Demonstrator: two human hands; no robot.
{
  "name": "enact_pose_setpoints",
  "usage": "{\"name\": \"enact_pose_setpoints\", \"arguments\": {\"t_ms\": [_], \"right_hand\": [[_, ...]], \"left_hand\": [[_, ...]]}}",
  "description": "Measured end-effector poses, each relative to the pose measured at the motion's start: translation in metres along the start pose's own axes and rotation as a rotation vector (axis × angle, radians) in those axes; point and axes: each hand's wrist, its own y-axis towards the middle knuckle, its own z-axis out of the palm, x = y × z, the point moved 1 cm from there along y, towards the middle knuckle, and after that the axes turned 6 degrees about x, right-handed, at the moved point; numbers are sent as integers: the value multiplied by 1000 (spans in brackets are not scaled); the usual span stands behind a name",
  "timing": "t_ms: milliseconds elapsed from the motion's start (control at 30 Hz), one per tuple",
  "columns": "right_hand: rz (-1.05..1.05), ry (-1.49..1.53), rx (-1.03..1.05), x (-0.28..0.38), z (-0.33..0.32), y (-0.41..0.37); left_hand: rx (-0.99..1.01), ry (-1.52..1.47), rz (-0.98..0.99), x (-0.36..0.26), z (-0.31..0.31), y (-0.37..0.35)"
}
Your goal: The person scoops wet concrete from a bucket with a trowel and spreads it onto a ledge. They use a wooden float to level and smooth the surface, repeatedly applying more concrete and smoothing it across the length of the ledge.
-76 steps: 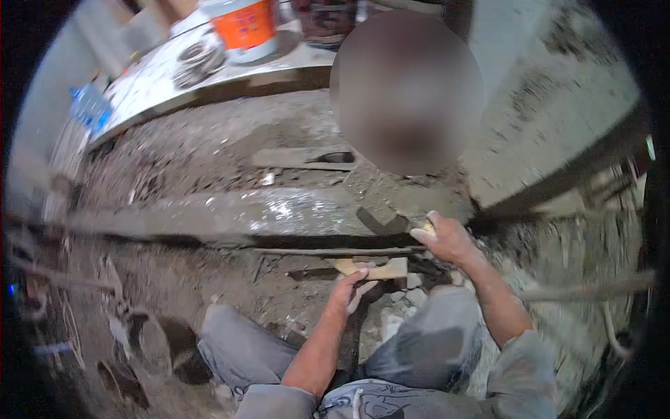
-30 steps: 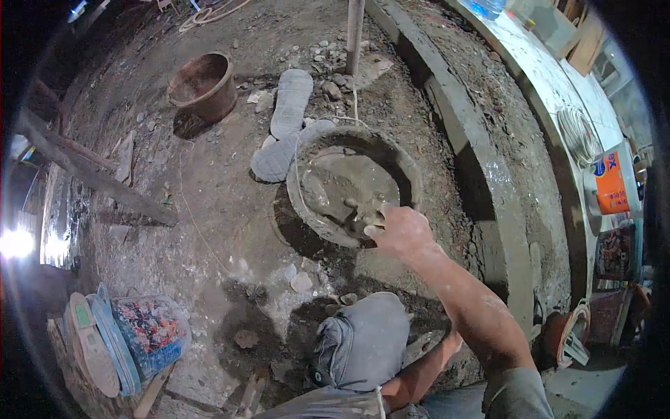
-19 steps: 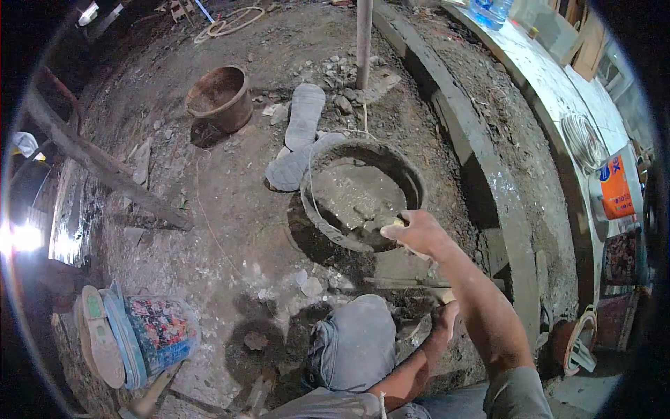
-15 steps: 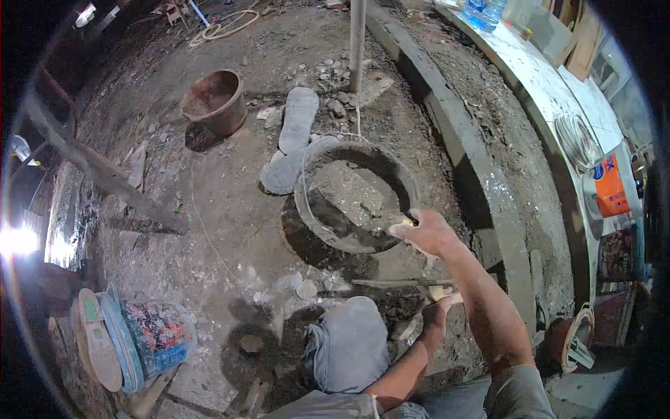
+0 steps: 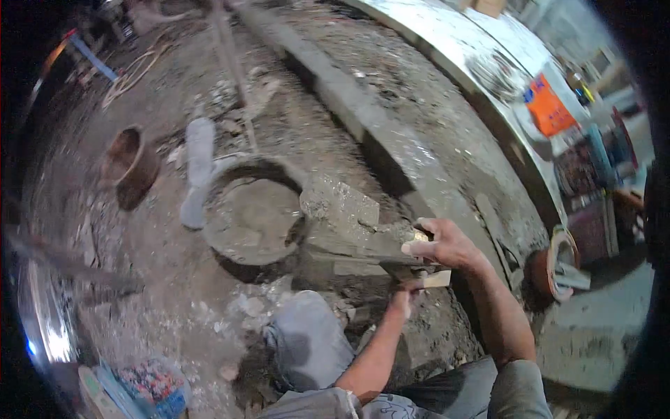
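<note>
My right hand point(image 5: 450, 243) is closed around the handle of a trowel point(image 5: 342, 206). Wet grey mortar coats the trowel's blade, which sits just right of a round tub's rim point(image 5: 241, 255). More mortar point(image 5: 262, 206) lies inside that tub. Below the right hand, my left hand point(image 5: 403, 300) grips a flat tool with a pale wooden handle point(image 5: 437, 279). Its dark, thin blade point(image 5: 401, 269) shows nearly edge-on, and the motion blur hides its exact kind. The left fingers are partly hidden under it.
A brown bucket point(image 5: 139, 171) stands on the dirt floor at left, near a grey sole-shaped piece point(image 5: 200, 143). A concrete kerb point(image 5: 349, 115) runs diagonally. On the white ledge lie a cable coil point(image 5: 495, 75) and an orange-and-white bag point(image 5: 551, 105). A paint bucket point(image 5: 153, 391) is lower left.
The view has turned right. My right hand has lifted the mortar-laden trowel out of the tub and brought it right, closer to the flat tool in my left hand.
</note>
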Motion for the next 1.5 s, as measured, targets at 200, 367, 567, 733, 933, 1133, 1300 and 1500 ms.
{"name": "enact_pose_setpoints", "arguments": {"t_ms": [200,367,567,733,933,1133,1300,1500], "right_hand": [[155,-7,-337,-115,-41,-161],[429,183,-539,-203,-20,-325],[565,407,-970,-303,87,-457],[760,734,-1130,-361,158,-500],[832,811,-1285,-445,213,-485],[259,1696,-1237,-459,199,-487],[43,1896,-1271,-483,209,-482],[-46,1955,-1259,-471,201,-484]], "left_hand": [[280,148,-290,76,8,9],[416,330,-437,145,47,-14],[556,484,-786,216,121,-69],[585,665,-886,285,125,-91],[533,805,-863,304,120,-91],[557,877,-802,294,127,-86],[564,914,-850,292,127,-90],[490,980,-915,299,121,-98]]}}
